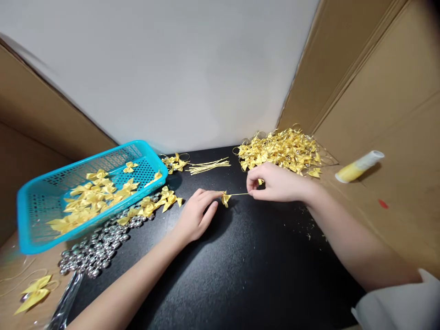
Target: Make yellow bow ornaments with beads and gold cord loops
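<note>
A small yellow ribbon bow is at the fingertips of my left hand, which pinches it just above the black tabletop. From the bow a thin gold cord runs straight across to my right hand. The thumb and fingers of my right hand are closed on the cord's other end, and the cord looks taut. Another bit of yellow ribbon shows by my right fingers; whether it is held or lies behind them I cannot tell.
A turquoise basket of yellow bows stands at the left. Silver beads and loose bows lie beside it. Cut gold cords are at the back, near a heap of corded bows. A tube lies right, by cardboard walls.
</note>
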{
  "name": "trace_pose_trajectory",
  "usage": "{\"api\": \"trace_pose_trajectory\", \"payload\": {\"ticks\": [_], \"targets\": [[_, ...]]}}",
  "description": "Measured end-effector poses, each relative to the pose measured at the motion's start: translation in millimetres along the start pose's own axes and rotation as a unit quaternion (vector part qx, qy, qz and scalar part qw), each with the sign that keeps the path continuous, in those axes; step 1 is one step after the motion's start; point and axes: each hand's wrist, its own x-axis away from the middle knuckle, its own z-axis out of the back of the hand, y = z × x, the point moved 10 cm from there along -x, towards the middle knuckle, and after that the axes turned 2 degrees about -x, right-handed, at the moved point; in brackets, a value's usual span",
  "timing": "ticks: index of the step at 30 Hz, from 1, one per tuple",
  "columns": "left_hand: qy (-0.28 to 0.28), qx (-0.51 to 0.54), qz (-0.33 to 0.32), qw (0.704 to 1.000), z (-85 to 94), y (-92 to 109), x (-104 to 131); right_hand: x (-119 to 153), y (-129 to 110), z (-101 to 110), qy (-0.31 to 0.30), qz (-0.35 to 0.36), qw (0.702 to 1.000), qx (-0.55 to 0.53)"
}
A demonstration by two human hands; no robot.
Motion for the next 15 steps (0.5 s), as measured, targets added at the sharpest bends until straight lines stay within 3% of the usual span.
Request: {"api": "trace_pose_trajectory", "payload": {"ticks": [3, 8, 12, 15], "targets": [[0.014, -0.010, 0.008, 1.000, 1.0, -1, 0, 5, 6, -3, 0.024, -0.005, 1.000, -0.006], [-0.010, 0.002, 0.054, 0.998, -3.7, -8, -14, 8, 0, -7, 0.071, 0.023, 0.997, -0.025], [-0.083, 0.019, 0.090, 0.992, -16.4, -15, -36, 4, -7, -12, 0.087, 0.051, 0.994, -0.042], [-0.158, 0.021, 0.077, 0.984, -30.5, -12, -53, 2, -9, -10, 0.110, 0.055, 0.991, -0.050]]}}
